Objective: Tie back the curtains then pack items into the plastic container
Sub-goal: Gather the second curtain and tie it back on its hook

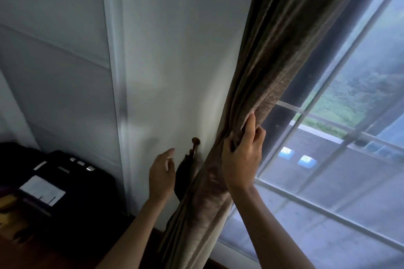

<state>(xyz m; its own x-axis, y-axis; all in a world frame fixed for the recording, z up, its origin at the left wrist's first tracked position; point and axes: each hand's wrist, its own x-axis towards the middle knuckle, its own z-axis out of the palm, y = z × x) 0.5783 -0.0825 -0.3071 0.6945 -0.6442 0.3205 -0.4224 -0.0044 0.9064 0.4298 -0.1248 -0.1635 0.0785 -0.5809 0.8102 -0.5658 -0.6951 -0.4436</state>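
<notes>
While gathered, curtain (258,76) hangs slanted, lengthwise upright.

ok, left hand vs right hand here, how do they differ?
The right hand is closed on the gathered brown curtain; the left hand is open, holding nothing. The right sits higher, by the window; the left sits lower, beside the wall hook. Both reach upward.
</notes>
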